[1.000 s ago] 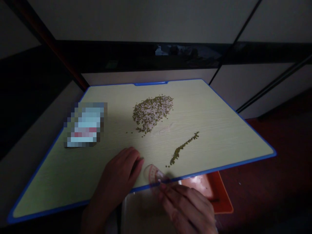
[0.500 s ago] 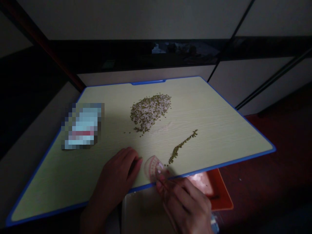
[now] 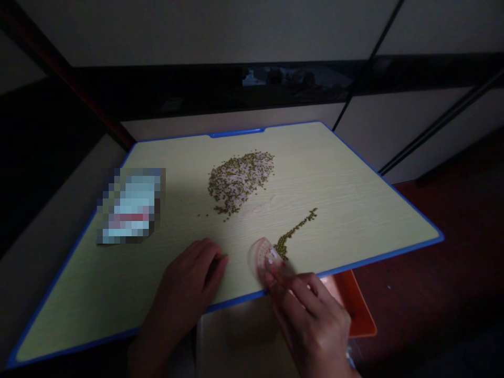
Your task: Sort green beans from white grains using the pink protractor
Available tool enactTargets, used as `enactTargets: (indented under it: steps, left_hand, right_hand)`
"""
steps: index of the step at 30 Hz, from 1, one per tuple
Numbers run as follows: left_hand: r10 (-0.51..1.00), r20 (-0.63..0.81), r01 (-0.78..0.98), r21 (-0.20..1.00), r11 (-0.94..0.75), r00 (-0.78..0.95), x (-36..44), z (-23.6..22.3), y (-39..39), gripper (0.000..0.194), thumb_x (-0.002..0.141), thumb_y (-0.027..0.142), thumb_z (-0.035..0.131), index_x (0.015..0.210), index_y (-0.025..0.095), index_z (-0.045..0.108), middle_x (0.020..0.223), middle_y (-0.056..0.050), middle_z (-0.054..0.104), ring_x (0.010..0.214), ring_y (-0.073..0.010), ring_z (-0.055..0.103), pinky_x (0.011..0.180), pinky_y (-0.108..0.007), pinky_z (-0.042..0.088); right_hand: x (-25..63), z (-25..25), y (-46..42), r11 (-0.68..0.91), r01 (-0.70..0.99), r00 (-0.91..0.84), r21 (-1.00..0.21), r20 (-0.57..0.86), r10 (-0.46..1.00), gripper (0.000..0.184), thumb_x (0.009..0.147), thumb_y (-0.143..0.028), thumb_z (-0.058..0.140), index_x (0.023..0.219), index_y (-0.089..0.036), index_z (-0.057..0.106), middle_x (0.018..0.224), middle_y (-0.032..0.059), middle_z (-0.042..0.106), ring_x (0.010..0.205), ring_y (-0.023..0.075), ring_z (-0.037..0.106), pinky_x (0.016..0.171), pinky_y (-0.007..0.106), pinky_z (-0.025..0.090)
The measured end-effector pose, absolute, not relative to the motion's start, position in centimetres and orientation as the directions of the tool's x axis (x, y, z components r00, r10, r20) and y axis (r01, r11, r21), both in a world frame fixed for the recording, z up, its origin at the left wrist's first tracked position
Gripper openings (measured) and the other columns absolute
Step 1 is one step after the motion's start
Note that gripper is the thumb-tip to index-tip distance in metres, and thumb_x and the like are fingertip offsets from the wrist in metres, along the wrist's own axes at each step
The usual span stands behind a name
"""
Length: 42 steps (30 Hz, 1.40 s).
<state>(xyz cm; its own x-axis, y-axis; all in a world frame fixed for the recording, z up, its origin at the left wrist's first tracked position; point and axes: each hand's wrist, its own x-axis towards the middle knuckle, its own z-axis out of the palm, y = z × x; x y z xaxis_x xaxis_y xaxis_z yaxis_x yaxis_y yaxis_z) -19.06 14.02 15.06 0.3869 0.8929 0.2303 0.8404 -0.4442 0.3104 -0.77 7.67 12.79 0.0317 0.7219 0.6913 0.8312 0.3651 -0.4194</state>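
Observation:
My right hand (image 3: 311, 315) pinches a clear plastic protractor (image 3: 264, 257) with red markings. The protractor is tilted, and its edge meets the near end of a line of small green beans (image 3: 291, 234), which look like mung beans. Curled loosely, my left hand (image 3: 197, 273) rests on the yellow board (image 3: 354, 184) to the left of the protractor; nothing shows in its fingers. Farther back lies a pile of green beans mixed with pale, rice-like grains (image 3: 241, 181).
A blue rim edges the board. A blurred-out packet (image 3: 132, 207) lies at its left side. Below the front edge sit an orange tray (image 3: 360, 310) and a pale container (image 3: 240, 341). Cabinet fronts (image 3: 220, 31) stand right behind the board.
My right hand and the protractor have moved right and slightly away from me. The near end of the bean line is now bunched up and pushed back. My left hand stays in place.

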Motion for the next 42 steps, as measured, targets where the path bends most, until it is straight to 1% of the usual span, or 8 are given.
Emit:
enactTargets:
  steps: [4, 11, 19, 24, 29, 34, 37, 42]
  left_hand:
    - [0.894, 0.23, 0.842, 0.31, -0.442, 0.385, -19.0, 15.2, 14.0, 0.022, 0.089, 0.03, 0.039, 0.069, 0.023, 0.044, 0.069, 0.001, 0.053, 0.066, -0.0157, 0.053, 0.055, -0.028, 0.04]
    - [0.893, 0.232, 0.847, 0.294, -0.443, 0.386, -19.0, 15.1, 14.1, 0.023, 0.09, 0.032, 0.038, 0.069, 0.024, 0.045, 0.067, 0.001, 0.052, 0.064, -0.0161, 0.053, 0.054, -0.028, 0.039]
    - [0.882, 0.255, 0.842, 0.282, -0.459, 0.395, -19.0, 15.1, 14.1, 0.023, 0.09, 0.03, 0.038, 0.069, 0.023, 0.044, 0.066, 0.002, 0.051, 0.062, -0.0157, 0.052, 0.054, -0.028, 0.04]
    - [0.876, 0.265, 0.837, 0.28, -0.47, 0.403, -19.1, 14.9, 14.2, 0.022, 0.09, 0.029, 0.039, 0.07, 0.022, 0.044, 0.067, 0.002, 0.05, 0.063, -0.0159, 0.053, 0.056, -0.028, 0.04]
    - [0.876, 0.271, 0.837, 0.282, -0.469, 0.399, -19.2, 14.7, 14.0, 0.021, 0.09, 0.03, 0.04, 0.071, 0.022, 0.045, 0.067, 0.002, 0.051, 0.063, -0.0159, 0.053, 0.055, -0.028, 0.04]
    - [0.876, 0.283, 0.834, 0.293, -0.467, 0.391, -19.2, 14.8, 14.0, 0.022, 0.089, 0.03, 0.04, 0.069, 0.023, 0.045, 0.066, 0.002, 0.051, 0.061, -0.0154, 0.053, 0.056, -0.028, 0.04]
    - [0.877, 0.284, 0.832, 0.301, -0.466, 0.388, -19.2, 14.8, 14.1, 0.022, 0.089, 0.03, 0.04, 0.069, 0.023, 0.046, 0.067, 0.002, 0.052, 0.062, -0.0156, 0.053, 0.056, -0.028, 0.041]
    - [0.88, 0.296, 0.83, 0.318, -0.459, 0.373, -19.2, 14.6, 14.2, 0.024, 0.089, 0.032, 0.04, 0.068, 0.023, 0.046, 0.066, 0.002, 0.051, 0.06, -0.0155, 0.052, 0.055, -0.028, 0.04]
  right_hand:
    - [0.1, 12.9, 7.8, 0.342, 0.854, 0.012, -0.391, 0.673, 0.739, 0.027, 0.093, -0.017, 0.049, 0.08, -0.018, 0.073, 0.074, 0.0023, 0.073, 0.064, 0.0151, 0.054, 0.054, 0.025, 0.039]
    - [1.8, 13.1, 8.0, 0.347, 0.883, -0.081, -0.316, 0.626, 0.776, 0.016, 0.086, -0.011, 0.059, 0.093, -0.019, 0.072, 0.086, -0.0007, 0.075, 0.067, 0.0144, 0.056, 0.054, 0.024, 0.041]
    - [2.4, 13.3, 8.7, 0.282, 0.899, -0.008, -0.336, 0.631, 0.776, 0.018, 0.088, -0.013, 0.056, 0.084, -0.016, 0.073, 0.078, 0.0011, 0.074, 0.067, 0.0175, 0.056, 0.056, 0.028, 0.042]
    - [3.2, 12.9, 8.8, 0.249, 0.916, 0.0, -0.314, 0.62, 0.784, 0.018, 0.084, -0.007, 0.06, 0.095, -0.017, 0.072, 0.084, 0.0016, 0.075, 0.07, 0.0173, 0.056, 0.06, 0.029, 0.045]
    - [3.8, 13.0, 9.0, 0.274, 0.91, -0.006, -0.312, 0.65, 0.76, 0.018, 0.083, -0.006, 0.06, 0.095, -0.014, 0.071, 0.085, 0.0043, 0.074, 0.07, 0.0173, 0.055, 0.06, 0.029, 0.046]
    - [3.7, 13.1, 8.6, 0.361, 0.874, -0.027, -0.327, 0.707, 0.706, 0.015, 0.081, -0.003, 0.062, 0.091, -0.01, 0.071, 0.078, 0.008, 0.072, 0.066, 0.0164, 0.056, 0.059, 0.028, 0.045]
    - [3.0, 13.2, 8.2, 0.396, 0.845, -0.029, -0.358, 0.711, 0.703, 0.011, 0.081, -0.003, 0.063, 0.08, -0.011, 0.07, 0.068, 0.0069, 0.07, 0.064, 0.0162, 0.056, 0.059, 0.028, 0.045]
    - [0.6, 13.6, 8.6, 0.458, 0.814, -0.073, -0.357, 0.719, 0.691, 0.027, 0.085, -0.007, 0.057, 0.061, -0.016, 0.065, 0.058, 0.0024, 0.064, 0.056, 0.0144, 0.053, 0.052, 0.025, 0.039]
